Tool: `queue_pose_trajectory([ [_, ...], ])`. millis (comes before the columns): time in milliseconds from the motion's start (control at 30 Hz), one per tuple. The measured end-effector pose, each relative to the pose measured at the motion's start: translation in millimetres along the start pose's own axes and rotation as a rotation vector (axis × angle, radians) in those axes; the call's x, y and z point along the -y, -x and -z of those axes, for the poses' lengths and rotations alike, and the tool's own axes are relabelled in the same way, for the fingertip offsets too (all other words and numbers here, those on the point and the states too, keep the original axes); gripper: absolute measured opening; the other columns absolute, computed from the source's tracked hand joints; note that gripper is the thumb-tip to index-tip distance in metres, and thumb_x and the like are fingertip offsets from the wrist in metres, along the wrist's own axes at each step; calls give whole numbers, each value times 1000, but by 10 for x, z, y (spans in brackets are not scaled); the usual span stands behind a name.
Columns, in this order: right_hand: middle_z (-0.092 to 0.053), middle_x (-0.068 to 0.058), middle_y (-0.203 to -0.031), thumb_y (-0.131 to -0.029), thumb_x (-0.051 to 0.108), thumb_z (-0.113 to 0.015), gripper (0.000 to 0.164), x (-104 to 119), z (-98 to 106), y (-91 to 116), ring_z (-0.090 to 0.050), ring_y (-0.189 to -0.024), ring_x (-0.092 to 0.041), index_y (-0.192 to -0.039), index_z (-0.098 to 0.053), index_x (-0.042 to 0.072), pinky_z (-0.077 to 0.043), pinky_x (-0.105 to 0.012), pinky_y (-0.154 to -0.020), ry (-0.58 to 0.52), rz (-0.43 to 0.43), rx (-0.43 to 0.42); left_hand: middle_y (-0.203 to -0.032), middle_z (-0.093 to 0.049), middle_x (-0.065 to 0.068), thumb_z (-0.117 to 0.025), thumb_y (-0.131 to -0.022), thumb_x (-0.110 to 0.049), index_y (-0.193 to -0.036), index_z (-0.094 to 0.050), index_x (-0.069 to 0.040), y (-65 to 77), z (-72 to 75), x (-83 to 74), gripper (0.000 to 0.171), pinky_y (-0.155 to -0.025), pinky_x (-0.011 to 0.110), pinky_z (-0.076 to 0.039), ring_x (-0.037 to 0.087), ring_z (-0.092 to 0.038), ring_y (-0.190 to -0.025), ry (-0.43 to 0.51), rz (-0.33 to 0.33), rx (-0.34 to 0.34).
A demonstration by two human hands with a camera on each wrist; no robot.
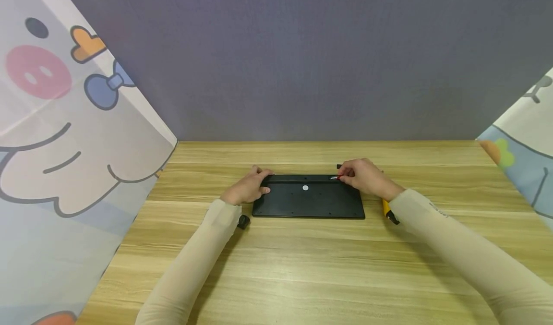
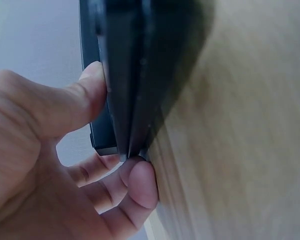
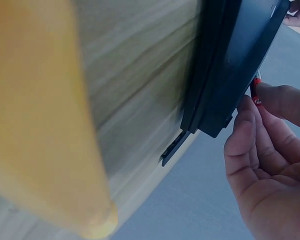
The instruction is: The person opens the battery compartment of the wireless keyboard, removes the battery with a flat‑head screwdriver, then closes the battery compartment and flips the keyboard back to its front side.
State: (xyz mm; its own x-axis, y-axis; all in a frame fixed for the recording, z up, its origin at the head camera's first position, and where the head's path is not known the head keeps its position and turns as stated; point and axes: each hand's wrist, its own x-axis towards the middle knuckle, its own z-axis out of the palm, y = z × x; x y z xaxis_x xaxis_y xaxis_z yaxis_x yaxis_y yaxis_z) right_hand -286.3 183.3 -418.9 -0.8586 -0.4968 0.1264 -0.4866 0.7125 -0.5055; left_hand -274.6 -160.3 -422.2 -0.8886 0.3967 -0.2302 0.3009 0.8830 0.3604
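Note:
A black keyboard (image 1: 308, 202) lies underside up on the wooden table, with a raised ridge along its far side. My left hand (image 1: 248, 186) grips its far left corner. The left wrist view shows the thumb (image 2: 92, 92) against one face and curled fingers (image 2: 141, 185) around the edge. Over the ridge's right end, my right hand (image 1: 363, 175) pinches a small red and silver battery (image 1: 334, 177) between thumb and fingertips. In the right wrist view the battery (image 3: 257, 90) shows red and dark just beside the keyboard (image 3: 240, 65), partly hidden by the fingers.
A small black strip, like a battery cover (image 1: 339, 166), lies behind the keyboard's right end. Beside the right forearm is a yellow and black object (image 1: 389, 212), partly covered by the sleeve. A small black object (image 1: 244, 222) sits by the left sleeve. A grey panel (image 1: 302, 66) stands behind the table.

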Motion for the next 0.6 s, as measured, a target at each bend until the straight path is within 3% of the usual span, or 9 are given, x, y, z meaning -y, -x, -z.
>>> queue_pose_trajectory([
  [600,-65,1,-78,-86,6,-69,3,-49,77,58,-58,-68,-13,-89,-69,7,-48,-34,-63,4,-1,-100,-130,-33,11,-54,-97,-25,-147,-35,-23,-6,-12,12,53,-78,33,-44,23,-52,-97,-1,10,-5],
])
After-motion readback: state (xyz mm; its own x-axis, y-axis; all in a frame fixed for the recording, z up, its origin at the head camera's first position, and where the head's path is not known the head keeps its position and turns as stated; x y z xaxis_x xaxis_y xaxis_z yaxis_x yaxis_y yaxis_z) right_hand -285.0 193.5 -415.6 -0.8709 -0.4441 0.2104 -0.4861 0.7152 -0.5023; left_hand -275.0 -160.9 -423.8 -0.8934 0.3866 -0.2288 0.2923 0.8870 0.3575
